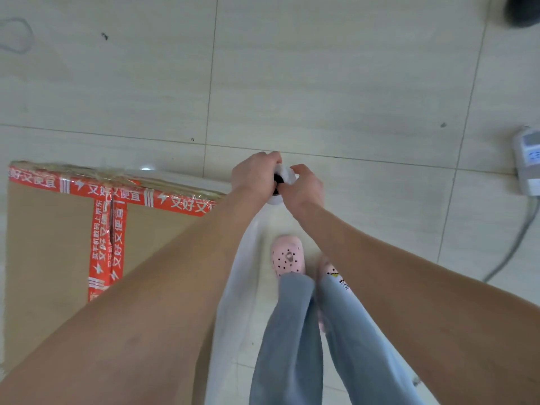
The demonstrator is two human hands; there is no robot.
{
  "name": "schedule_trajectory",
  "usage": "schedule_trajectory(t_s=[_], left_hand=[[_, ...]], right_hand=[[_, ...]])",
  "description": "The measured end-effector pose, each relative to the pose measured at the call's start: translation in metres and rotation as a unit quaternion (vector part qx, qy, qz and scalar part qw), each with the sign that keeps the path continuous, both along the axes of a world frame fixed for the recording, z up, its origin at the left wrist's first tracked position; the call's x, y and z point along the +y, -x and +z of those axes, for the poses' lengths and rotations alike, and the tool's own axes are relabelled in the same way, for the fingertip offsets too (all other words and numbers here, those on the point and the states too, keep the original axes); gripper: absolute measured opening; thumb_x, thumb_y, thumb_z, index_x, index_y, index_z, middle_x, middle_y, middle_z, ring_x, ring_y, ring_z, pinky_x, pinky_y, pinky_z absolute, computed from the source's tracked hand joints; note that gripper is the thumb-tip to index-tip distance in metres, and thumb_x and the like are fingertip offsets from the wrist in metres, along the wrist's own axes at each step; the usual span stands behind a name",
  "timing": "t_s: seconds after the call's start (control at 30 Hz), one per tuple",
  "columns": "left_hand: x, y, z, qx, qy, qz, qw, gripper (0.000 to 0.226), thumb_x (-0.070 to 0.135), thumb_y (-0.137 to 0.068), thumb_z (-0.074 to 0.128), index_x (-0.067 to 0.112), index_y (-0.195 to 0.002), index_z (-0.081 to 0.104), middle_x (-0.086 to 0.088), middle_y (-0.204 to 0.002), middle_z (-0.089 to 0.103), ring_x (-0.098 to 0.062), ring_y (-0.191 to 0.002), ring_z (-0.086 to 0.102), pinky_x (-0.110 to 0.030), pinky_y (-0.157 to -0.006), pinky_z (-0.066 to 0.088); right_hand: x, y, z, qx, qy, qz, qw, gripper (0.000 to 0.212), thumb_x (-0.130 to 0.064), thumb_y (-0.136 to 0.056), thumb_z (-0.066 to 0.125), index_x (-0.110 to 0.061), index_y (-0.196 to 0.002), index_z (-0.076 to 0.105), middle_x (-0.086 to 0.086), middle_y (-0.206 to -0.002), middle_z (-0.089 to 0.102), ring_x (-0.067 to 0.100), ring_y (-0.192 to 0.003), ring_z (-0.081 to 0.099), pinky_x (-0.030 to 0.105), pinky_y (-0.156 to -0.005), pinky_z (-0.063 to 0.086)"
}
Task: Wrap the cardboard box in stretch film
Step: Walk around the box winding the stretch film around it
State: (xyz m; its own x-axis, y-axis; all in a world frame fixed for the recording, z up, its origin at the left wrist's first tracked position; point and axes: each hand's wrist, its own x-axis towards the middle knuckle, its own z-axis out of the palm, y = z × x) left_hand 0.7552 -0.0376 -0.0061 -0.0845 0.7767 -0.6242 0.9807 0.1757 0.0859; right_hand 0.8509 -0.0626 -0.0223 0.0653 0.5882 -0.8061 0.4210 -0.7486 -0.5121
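Box: the large brown cardboard box (43,244) lies flat-topped at your left and runs from the middle of the scene towards you. Its matte top is plain, and a shiny, wrinkled layer shows along its far edge.
Tape: glossy red packing tape with white printing (108,244) forms a T on the box top, one strip along the far edge and one down the centre seam.
Left hand: your left hand (255,173) is right of the box's far right corner. Its fingers are curled over the far end of the roll, gripping it.
Roll: the small white roll of stretch film with a dark core (285,176) sits between your two hands, held above the floor.
Film: a translucent, milky sheet of film (239,273) hangs from the roll and trails towards you beside the box's right side.
Right hand: your right hand (304,190) clasps the roll's near right side, its fingertips at the dark core.
Feet: pink perforated clogs (287,255) and grey-blue trousers (286,331) stand below your hands.
Floor: pale, smooth glazed tiles (321,83) with thin dark grout lines.
Far right: a white plastic power strip (529,165) with a grey cable (517,244) lies on the tiles.
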Motion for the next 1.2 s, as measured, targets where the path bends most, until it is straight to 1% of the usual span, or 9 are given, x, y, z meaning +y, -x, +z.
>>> schedule_trajectory(t_s=[0.13, 0.3, 0.43, 0.53, 0.63, 0.77, 0.9, 1.07, 1.2], left_hand=[[0.014, 0.004, 0.002, 0.02, 0.008, 0.002, 1.0, 0.031, 0.011, -0.084, 0.055, 0.02, -0.112, 0.062, -0.004, -0.114, 0.061, -0.025, -0.105, 0.058, -0.026, -0.07, 0.037], [0.024, 0.02, 0.001, 0.008, 0.022, 0.076, 0.997, 0.022, 0.015, -0.083, 0.057, 0.014, -0.104, 0.062, -0.008, -0.108, 0.062, -0.029, -0.099, 0.061, -0.028, -0.066, 0.04], [0.032, 0.038, -0.002, -0.029, 0.012, 0.196, 0.98, 0.016, 0.019, -0.082, 0.06, 0.009, -0.095, 0.062, -0.01, -0.1, 0.065, -0.03, -0.093, 0.062, -0.029, -0.065, 0.042], [0.043, 0.046, -0.001, -0.041, 0.035, 0.24, 0.969, 0.014, 0.022, -0.081, 0.06, 0.009, -0.081, 0.058, -0.011, -0.088, 0.065, -0.029, -0.083, 0.063, -0.029, -0.061, 0.041], [0.055, 0.051, 0.001, -0.043, 0.052, 0.219, 0.973, 0.016, 0.024, -0.081, 0.062, 0.01, -0.086, 0.058, -0.012, -0.096, 0.067, -0.028, -0.084, 0.063, -0.028, -0.063, 0.042], [0.069, 0.054, 0.002, -0.041, 0.04, 0.093, 0.994, 0.045, 0.019, -0.085, 0.062, 0.021, -0.128, 0.05, -0.004, -0.119, 0.059, -0.026, -0.107, 0.058, -0.029, -0.074, 0.042], [0.08, 0.057, -0.002, -0.02, 0.034, 0.013, 0.999, 0.035, 0.012, -0.083, 0.055, 0.02, -0.118, 0.058, -0.004, -0.109, 0.062, -0.025, -0.091, 0.057, -0.029, -0.068, 0.042], [0.085, 0.077, -0.006, -0.039, 0.028, 0.131, 0.99, 0.018, 0.014, -0.081, 0.056, 0.013, -0.098, 0.061, -0.004, -0.092, 0.06, -0.024, -0.078, 0.056, -0.029, -0.061, 0.04], [0.089, 0.093, -0.01, -0.084, 0.02, 0.245, 0.966, 0.012, 0.015, -0.079, 0.061, 0.01, -0.09, 0.059, -0.009, -0.088, 0.066, -0.029, -0.078, 0.066, -0.034, -0.067, 0.055]], right_hand=[[0.01, 0.002, 0.003, -0.021, -0.012, 0.033, 0.999, 0.038, -0.009, -0.081, 0.057, -0.019, -0.118, 0.059, 0.007, -0.112, 0.063, 0.027, -0.099, 0.06, 0.036, -0.084, 0.051], [0.033, 0.009, 0.006, -0.047, -0.036, 0.096, 0.994, 0.047, -0.009, -0.082, 0.056, -0.027, -0.125, 0.057, 0.0, -0.119, 0.063, 0.023, -0.106, 0.059, 0.025, -0.076, 0.043], [0.049, 0.024, 0.005, -0.018, -0.065, 0.054, 0.996, 0.047, -0.006, -0.083, 0.055, -0.024, -0.126, 0.055, 0.001, -0.122, 0.059, 0.021, -0.107, 0.057, 0.025, -0.076, 0.043], [0.058, 0.031, 0.003, -0.033, -0.016, 0.036, 0.999, 0.051, -0.022, -0.084, 0.063, -0.021, -0.132, 0.046, 0.005, -0.125, 0.055, 0.024, -0.101, 0.059, 0.029, -0.076, 0.044], [0.063, 0.034, 0.002, -0.037, 0.029, 0.017, 0.999, 0.05, -0.024, -0.084, 0.064, -0.017, -0.13, 0.045, 0.008, -0.119, 0.057, 0.025, -0.093, 0.061, 0.032, -0.075, 0.048], [0.071, 0.042, 0.002, -0.047, 0.011, 0.038, 0.998, 0.045, -0.018, -0.084, 0.06, -0.018, -0.127, 0.047, 0.009, -0.117, 0.057, 0.026, -0.095, 0.061, 0.032, -0.076, 0.049], [0.083, 0.053, 0.003, -0.052, -0.004, 0.069, 0.996, 0.046, -0.016, -0.081, 0.059, -0.024, -0.126, 0.052, 0.005, -0.118, 0.058, 0.026, -0.104, 0.059, 0.033, -0.075, 0.051], [0.103, 0.064, 0.006, -0.048, -0.025, 0.108, 0.993, 0.043, -0.01, -0.084, 0.056, -0.026, -0.123, 0.058, -0.001, -0.121, 0.058, 0.022, -0.101, 0.059, 0.026, -0.069, 0.042], [0.115, 0.074, 0.006, -0.031, -0.055, 0.084, 0.995, 0.039, -0.013, -0.082, 0.06, -0.025, -0.119, 0.059, -0.001, -0.118, 0.059, 0.02, -0.096, 0.059, 0.028, -0.068, 0.046]])
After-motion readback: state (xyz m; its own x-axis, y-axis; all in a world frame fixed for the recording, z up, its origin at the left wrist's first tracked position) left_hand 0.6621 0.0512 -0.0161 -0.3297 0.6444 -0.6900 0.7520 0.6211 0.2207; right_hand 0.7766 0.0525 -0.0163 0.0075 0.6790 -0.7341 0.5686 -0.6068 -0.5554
